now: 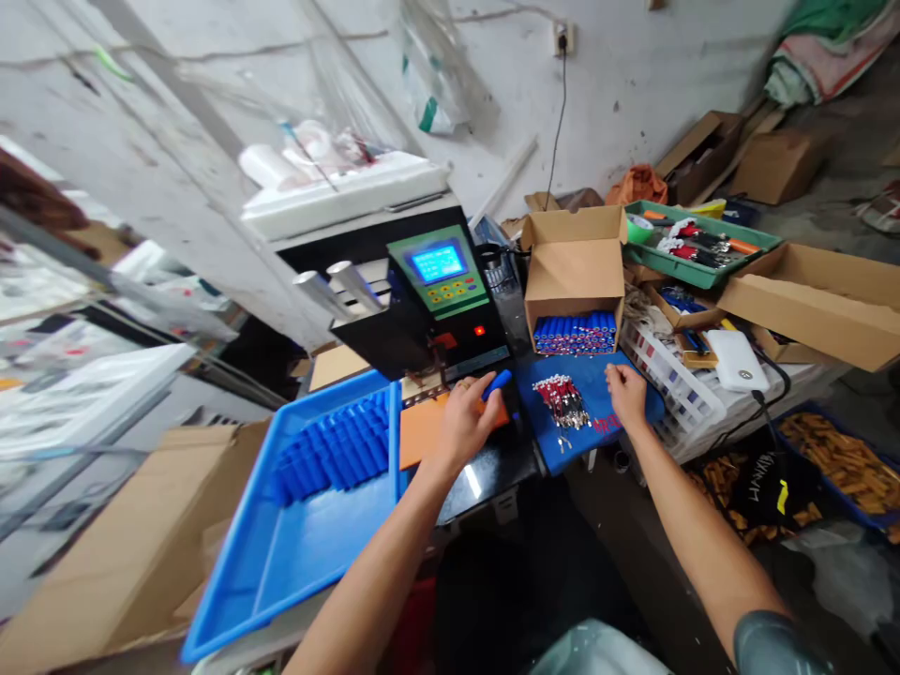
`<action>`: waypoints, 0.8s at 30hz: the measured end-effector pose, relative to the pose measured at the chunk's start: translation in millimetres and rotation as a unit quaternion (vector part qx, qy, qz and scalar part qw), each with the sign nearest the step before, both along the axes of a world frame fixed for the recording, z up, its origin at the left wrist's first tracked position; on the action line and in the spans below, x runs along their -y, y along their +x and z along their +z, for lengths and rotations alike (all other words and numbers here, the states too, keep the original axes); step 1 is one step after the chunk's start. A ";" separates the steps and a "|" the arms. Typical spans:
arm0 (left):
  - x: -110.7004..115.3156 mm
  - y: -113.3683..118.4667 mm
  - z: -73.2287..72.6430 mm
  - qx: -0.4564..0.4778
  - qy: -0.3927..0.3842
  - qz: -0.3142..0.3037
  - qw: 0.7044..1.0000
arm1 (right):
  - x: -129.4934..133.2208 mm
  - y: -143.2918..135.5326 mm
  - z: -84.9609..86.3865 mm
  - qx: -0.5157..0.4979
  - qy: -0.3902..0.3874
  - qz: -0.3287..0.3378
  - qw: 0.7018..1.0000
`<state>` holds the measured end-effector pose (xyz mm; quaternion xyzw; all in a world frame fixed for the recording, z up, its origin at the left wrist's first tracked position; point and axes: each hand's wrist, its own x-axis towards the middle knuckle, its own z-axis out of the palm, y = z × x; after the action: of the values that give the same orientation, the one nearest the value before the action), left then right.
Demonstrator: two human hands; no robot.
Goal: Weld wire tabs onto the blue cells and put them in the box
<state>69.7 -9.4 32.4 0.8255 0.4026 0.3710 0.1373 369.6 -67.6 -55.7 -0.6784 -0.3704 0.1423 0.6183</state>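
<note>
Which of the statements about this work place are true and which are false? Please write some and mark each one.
1. The left hand holds a blue tube. True.
2. The blue tray is to the right of the machine. False: it is to the left.
3. The screen of the machine is lit. True.
4. The red and black wires lie in the blue tray. False: they lie on the blue mat.
</note>
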 end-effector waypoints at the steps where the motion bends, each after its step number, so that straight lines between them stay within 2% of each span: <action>1: -4.5 18.2 4.9 -0.010 0.021 -0.010 1.000 | 0.9 -0.6 -1.0 0.006 -0.004 0.007 1.000; 4: -25.3 76.3 12.6 -0.035 0.056 -0.045 0.997 | 1.8 -3.0 -1.4 0.004 -0.004 0.014 1.000; 8: -61.2 147.6 9.1 -0.046 0.065 -0.065 0.995 | 3.3 -2.1 0.2 -0.021 -0.001 0.010 1.000; 11: -85.3 188.9 2.8 -0.048 0.066 -0.078 0.994 | 4.5 -1.4 2.1 -0.033 -0.001 0.020 0.999; 13: -97.6 208.3 -2.1 -0.054 0.065 -0.086 0.993 | 5.2 -1.7 3.3 -0.038 0.006 0.024 0.999; 17: -112.3 224.2 -13.2 -0.080 0.048 -0.091 0.992 | 5.6 -2.3 4.0 -0.045 0.017 0.030 0.998; 24: -120.5 214.0 -29.4 -0.122 0.026 -0.150 0.981 | 4.9 -0.7 1.9 -0.065 0.013 0.041 0.997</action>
<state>283.7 111.1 3.1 0.9190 0.2778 0.2528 0.1198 368.8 -72.6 -53.8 -0.6440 -0.3585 0.2064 0.6435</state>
